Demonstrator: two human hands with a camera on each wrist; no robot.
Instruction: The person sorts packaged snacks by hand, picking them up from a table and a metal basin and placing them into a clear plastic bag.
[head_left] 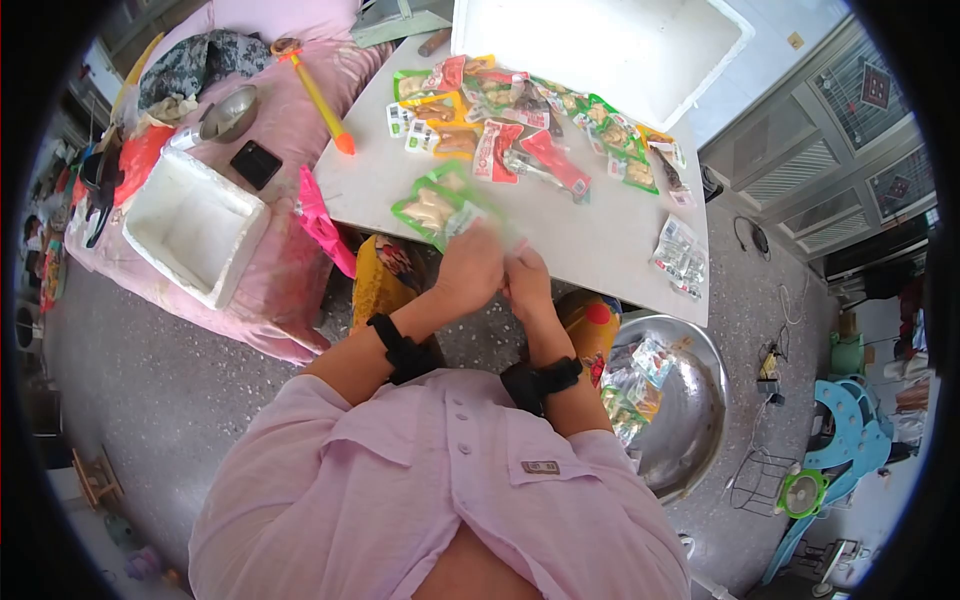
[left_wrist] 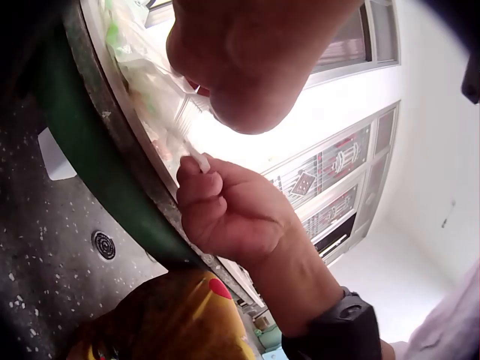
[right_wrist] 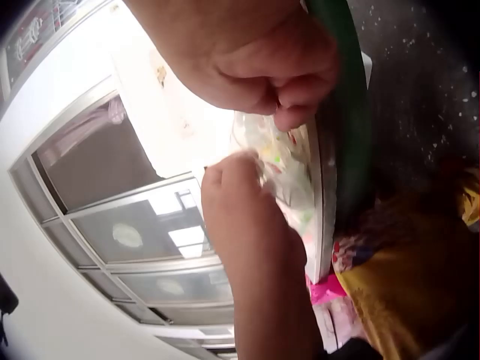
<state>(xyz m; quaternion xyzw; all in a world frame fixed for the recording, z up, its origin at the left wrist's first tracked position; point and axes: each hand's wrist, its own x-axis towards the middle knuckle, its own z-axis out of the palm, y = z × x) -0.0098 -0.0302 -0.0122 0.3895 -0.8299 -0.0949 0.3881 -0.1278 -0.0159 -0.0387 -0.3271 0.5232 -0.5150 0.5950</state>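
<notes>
Both hands are close together over the table's front edge. My left hand (head_left: 472,265) (left_wrist: 255,64) (right_wrist: 251,217) has curled fingers gripping a clear plastic bag (left_wrist: 154,86) (right_wrist: 281,169). With thumb and fingers, my right hand (head_left: 528,285) (left_wrist: 236,214) (right_wrist: 274,67) pinches the bag's narrow gathered end, seen in the left wrist view. Green-edged packets (head_left: 428,210) with pale food lie just beyond the left hand. How full the bag is cannot be told.
Several coloured food packets (head_left: 497,150) lie across the white table (head_left: 620,270). A large foam box (head_left: 600,50) stands behind them. Right of my body, a metal basin (head_left: 695,400) holds more packets. At left, a smaller foam box (head_left: 195,225) rests on pink cloth.
</notes>
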